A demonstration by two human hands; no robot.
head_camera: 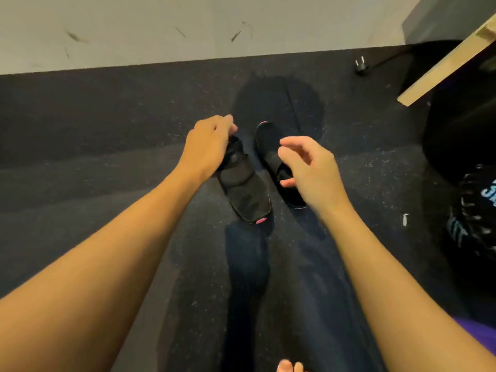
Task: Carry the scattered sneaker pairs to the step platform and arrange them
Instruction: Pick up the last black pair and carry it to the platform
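Dark speckled floor (94, 135) runs open to the left, ending at the white wall (134, 28). A black bag (461, 135) and a wooden board (442, 63) crowd the right edge. Mid-floor, two black sneakers sit side by side, a narrow gap between them. The left hand (208, 143) grips the far end of the left sneaker (245, 194). The right hand (308, 170) hovers loosely spread over the right sneaker (268, 140). A plug (361, 67) lies near the wall.

Only scraps of pale blue lettering on the black object (472, 218) at the right edge: perhaps an "S" near its top, something like "IT" lower down. Both cut off by the frame and by folds, too broken to read as a word. Nothing else legible.
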